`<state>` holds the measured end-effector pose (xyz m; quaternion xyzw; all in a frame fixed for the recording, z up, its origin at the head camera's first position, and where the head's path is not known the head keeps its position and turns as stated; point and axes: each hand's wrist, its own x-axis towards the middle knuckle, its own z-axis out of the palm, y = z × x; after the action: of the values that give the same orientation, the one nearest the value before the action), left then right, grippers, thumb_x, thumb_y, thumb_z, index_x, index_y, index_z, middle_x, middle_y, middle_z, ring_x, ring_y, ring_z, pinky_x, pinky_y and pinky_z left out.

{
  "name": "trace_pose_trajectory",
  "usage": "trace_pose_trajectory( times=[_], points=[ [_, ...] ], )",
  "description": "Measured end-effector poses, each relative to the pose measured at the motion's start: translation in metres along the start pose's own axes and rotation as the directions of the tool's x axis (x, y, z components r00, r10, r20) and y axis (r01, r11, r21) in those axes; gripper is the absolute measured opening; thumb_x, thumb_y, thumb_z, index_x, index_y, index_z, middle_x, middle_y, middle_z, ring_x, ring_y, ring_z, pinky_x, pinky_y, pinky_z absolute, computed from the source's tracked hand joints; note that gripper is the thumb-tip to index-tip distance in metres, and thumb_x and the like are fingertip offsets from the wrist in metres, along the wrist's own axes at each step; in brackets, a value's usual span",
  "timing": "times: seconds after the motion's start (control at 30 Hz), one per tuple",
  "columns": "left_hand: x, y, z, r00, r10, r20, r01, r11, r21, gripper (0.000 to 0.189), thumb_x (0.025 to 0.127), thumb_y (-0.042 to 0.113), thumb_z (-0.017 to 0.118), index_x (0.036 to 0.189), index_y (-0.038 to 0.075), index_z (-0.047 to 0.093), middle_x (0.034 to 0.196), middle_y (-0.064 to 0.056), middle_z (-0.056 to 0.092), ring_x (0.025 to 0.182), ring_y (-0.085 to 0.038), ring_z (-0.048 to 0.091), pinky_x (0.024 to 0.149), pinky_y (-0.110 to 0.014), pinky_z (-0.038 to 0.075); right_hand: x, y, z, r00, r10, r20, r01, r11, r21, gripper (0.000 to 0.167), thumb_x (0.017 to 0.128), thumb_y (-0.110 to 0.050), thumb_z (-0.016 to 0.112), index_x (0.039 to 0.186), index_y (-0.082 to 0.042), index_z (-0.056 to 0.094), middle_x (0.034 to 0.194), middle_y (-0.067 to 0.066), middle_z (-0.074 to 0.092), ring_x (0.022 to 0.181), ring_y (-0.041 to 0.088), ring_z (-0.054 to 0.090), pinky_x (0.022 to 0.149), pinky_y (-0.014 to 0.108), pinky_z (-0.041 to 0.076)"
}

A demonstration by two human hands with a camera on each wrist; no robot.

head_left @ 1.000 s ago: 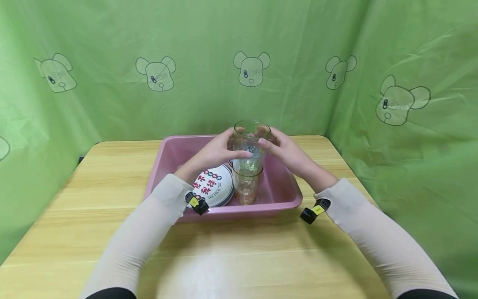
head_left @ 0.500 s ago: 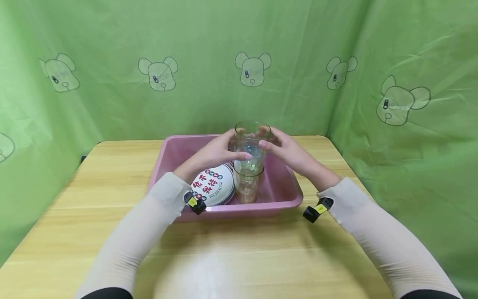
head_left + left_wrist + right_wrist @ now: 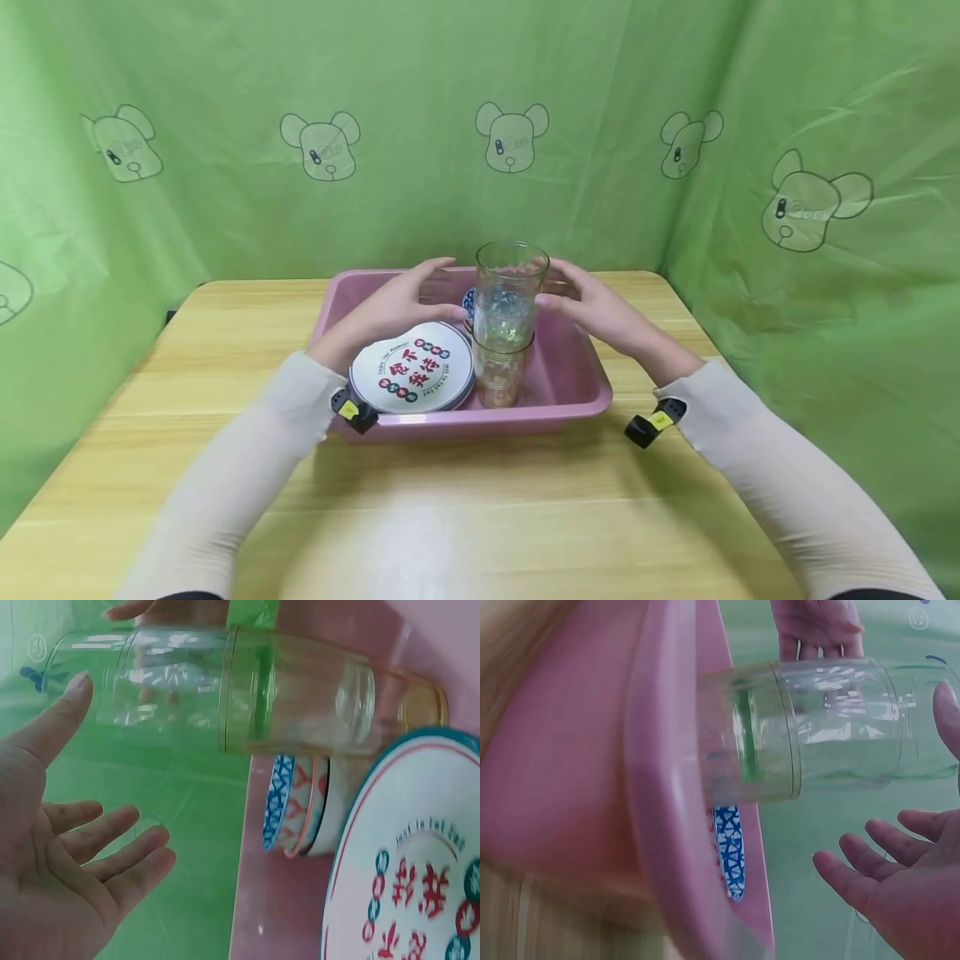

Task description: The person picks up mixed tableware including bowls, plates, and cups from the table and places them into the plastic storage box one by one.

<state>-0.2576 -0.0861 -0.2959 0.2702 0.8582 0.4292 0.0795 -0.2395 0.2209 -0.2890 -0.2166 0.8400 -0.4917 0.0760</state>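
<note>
A tall stack of clear glasses (image 3: 504, 329), one set into another, stands upright in a pink basin (image 3: 558, 412). My left hand (image 3: 397, 307) is held just left of the stack, fingers spread; the left wrist view shows a gap between its palm and the glass. On the other side, my right hand (image 3: 596, 310) has its fingers extended and its thumb close by the upper glass. Left of the glasses lies a pile of white plates (image 3: 412, 368) printed with red characters. Patterned bowls (image 3: 292, 806) sit behind the stack, mostly hidden in the head view.
The basin rests on a light wooden table (image 3: 450, 517), near its back edge. Green curtain (image 3: 420, 192) with bear-head drawings encloses the back and sides. A small wrist camera (image 3: 354, 410) hangs at the left cuff, close over the basin's front rim.
Both hands have let go of the upper glass and parted, the left moving farther out to the left, the right slightly to the right. The glass stack stays standing; more of the plates shows.
</note>
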Motion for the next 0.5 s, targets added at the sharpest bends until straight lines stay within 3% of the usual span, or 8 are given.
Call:
trace_pose_trajectory(
  times=[0.23, 0.5],
  points=[
    [-0.016, -0.012, -0.016, 0.998, -0.055, -0.041, 0.058, 0.996, 0.069, 0.090, 0.083, 0.052, 0.073, 0.154, 0.019, 0.028, 0.147, -0.012, 0.045, 0.132, -0.028, 0.046, 0.109, -0.049, 0.037, -0.005, 0.008, -0.011, 1.000, 0.026, 0.003, -0.025, 0.999, -0.045, 0.075, 0.097, -0.032, 0.062, 0.156, -0.010, 0.019, 0.152, 0.018, 0.035, 0.139, 0.035, 0.034, 0.111, 0.053, 0.033],
    [-0.033, -0.026, -0.036, 0.995, -0.051, -0.091, 0.064, 0.987, 0.146, 0.087, 0.084, 0.051, 0.073, 0.152, 0.015, 0.032, 0.144, -0.015, 0.048, 0.130, -0.031, 0.047, 0.107, -0.051, 0.039, -0.007, 0.016, -0.018, 0.999, 0.039, -0.016, -0.041, 0.989, -0.141, 0.074, 0.097, -0.036, 0.062, 0.155, -0.013, 0.023, 0.155, 0.014, 0.032, 0.139, 0.035, 0.033, 0.110, 0.057, 0.032]
  ],
)
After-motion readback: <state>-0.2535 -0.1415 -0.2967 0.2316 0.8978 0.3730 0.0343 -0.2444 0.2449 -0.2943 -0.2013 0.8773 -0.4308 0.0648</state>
